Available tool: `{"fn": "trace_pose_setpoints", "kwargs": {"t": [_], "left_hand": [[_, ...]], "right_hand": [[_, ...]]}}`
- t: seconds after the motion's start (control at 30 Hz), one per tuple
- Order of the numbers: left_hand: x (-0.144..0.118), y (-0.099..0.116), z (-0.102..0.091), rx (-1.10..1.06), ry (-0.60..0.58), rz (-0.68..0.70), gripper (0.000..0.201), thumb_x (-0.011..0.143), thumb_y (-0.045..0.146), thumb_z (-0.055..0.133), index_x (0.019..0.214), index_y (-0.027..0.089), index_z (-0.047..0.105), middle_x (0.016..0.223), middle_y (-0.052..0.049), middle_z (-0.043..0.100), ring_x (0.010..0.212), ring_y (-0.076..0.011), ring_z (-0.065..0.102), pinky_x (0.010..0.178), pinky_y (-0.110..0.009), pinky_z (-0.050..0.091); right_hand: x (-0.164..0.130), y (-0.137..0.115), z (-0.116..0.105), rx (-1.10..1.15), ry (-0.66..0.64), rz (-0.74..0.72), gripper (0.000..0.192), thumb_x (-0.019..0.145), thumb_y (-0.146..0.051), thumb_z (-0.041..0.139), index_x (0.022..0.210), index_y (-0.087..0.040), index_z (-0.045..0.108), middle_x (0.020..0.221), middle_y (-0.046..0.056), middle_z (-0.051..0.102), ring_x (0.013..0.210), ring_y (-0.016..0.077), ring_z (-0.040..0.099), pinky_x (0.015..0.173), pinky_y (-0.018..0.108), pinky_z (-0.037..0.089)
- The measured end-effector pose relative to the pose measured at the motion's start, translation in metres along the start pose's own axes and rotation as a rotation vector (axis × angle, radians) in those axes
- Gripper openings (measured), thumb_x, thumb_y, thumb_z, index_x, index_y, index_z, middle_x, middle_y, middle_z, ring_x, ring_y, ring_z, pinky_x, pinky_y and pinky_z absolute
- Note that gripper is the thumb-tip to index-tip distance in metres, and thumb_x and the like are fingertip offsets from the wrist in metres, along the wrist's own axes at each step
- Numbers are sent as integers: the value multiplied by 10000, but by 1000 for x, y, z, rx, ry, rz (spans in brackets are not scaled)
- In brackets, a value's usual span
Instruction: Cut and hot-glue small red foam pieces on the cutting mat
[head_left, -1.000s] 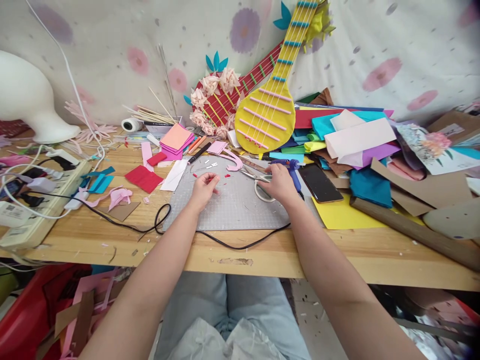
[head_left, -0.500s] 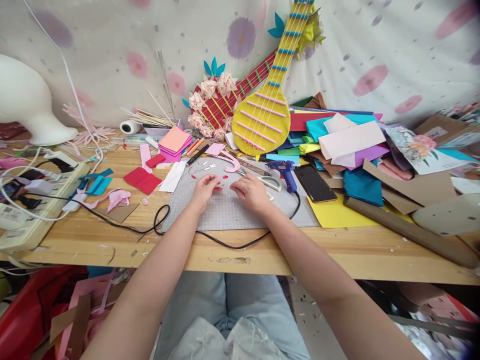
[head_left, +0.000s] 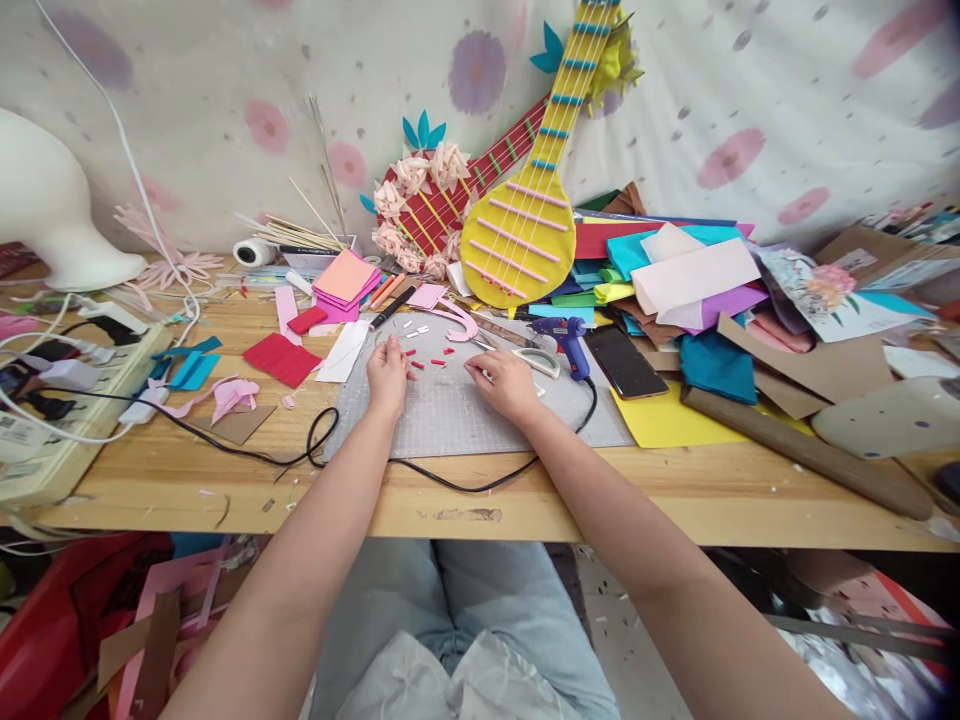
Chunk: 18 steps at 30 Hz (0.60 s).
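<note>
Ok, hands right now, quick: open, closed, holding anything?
Left hand: fingers curled beside the small red pieces; whether it grips anything can't be told.
Right hand: fingers bent near the scissors; grip can't be told.

At the back of the table (head_left: 165, 505), a yellow toy lute (head_left: 517, 240) leans in front of a red toy lute (head_left: 431, 222) with pale flowers (head_left: 411, 175), before a patterned curtain (head_left: 675, 80). Rightward, a black phone (head_left: 626, 362) lies near heaped coloured sheets (head_left: 694, 280). A power strip (head_left: 97, 420) sits far left.
</note>
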<state>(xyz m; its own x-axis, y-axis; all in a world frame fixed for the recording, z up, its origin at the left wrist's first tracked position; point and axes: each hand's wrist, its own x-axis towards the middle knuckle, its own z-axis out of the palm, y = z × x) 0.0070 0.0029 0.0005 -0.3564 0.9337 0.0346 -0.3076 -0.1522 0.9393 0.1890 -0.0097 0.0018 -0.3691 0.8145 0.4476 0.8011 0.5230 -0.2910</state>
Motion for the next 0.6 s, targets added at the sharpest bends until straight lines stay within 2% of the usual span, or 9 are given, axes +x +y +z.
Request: {"fn": "trace_pose_setpoints", "kwargs": {"t": [0.17,0.37,0.47,0.6], "left_hand": [[2,5,-1,-59,-16,-34,245,696,350,642,673,155,496,567,48,517,457,-27,464,475,-151,442],[14,18,-15,-186,-28,-76,222,582,159,719,666,143,514,639,44,558,593,-40,557,646,-199,515],[23,24,-23,-244,53,-97,235,582,128,715,642,145,489,587,61,538,543,-24,528,679,-211,517],[31,26,-29,-214,186,-82,204,598,116,703,637,142,505,583,49,564,543,-37,554,672,-212,508]], "right_hand": [[0,1,4,-23,7,-1,303,885,-318,382,887,-207,665,845,58,663,831,186,543,749,291,357],[2,-5,11,-61,14,9,287,877,-303,386,873,-200,654,822,58,656,807,183,538,739,288,349],[4,-13,12,-72,36,7,275,868,-288,385,823,-192,640,782,53,646,775,175,533,720,284,343],[11,-28,14,-82,75,3,240,838,-267,397,741,-190,602,737,39,626,735,158,525,682,272,330]]}}
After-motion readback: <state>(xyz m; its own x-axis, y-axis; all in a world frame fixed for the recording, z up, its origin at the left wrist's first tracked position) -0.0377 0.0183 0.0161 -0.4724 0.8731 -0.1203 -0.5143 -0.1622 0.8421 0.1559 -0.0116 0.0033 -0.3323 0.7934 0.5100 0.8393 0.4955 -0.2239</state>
